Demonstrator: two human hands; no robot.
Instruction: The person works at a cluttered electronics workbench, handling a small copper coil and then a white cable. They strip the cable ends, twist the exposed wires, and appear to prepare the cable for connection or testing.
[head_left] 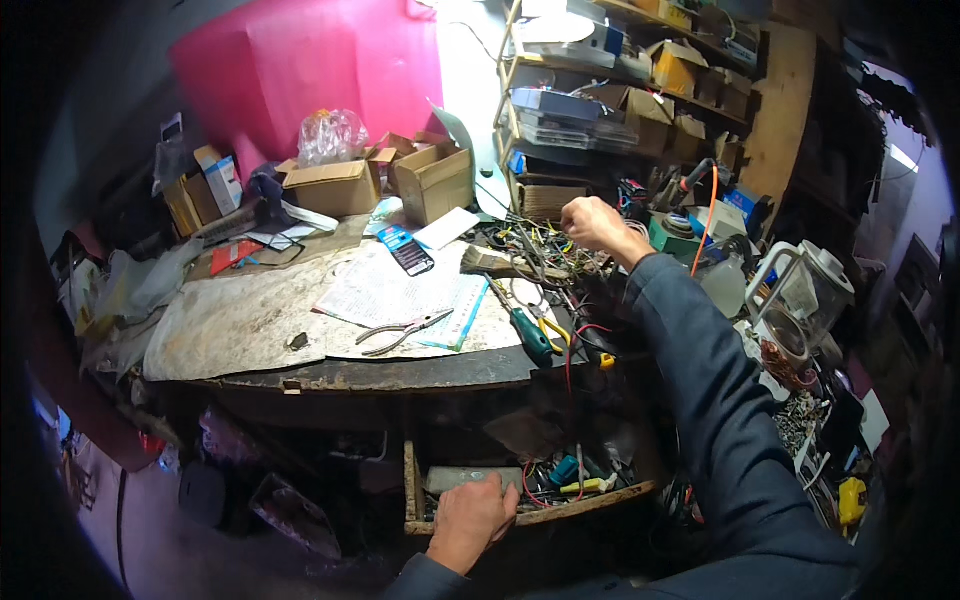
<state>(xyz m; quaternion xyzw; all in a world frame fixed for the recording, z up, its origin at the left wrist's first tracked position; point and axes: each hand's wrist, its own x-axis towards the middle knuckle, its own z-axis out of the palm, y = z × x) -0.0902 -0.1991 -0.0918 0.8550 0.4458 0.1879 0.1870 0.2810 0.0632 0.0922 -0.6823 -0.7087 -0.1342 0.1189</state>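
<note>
My right hand (603, 226) reaches across to the back right of the bench, fingers curled closed above a tangle of wires and small tools (540, 240). What it holds, if anything, is hidden. Down in front, my left hand (472, 520) is curled over the front edge of a pulled-out wooden drawer (590, 503). Inside that drawer lie a grey oblong box (470, 478) and several tools, one with a teal handle (566, 470). Long-nose pliers (405, 332) rest on the bench near a screwdriver with a green handle (530, 334) and a flat brush (490, 262).
Written sheets (385, 290) and a blue-and-black package (406, 250) lie mid-bench. Cardboard boxes (432, 185) stand behind. Loaded shelves (640, 75) rise at the back right. A clear jug (815, 285) and clutter crowd the right side, beside my forearm. An orange cable (711, 215) arches there.
</note>
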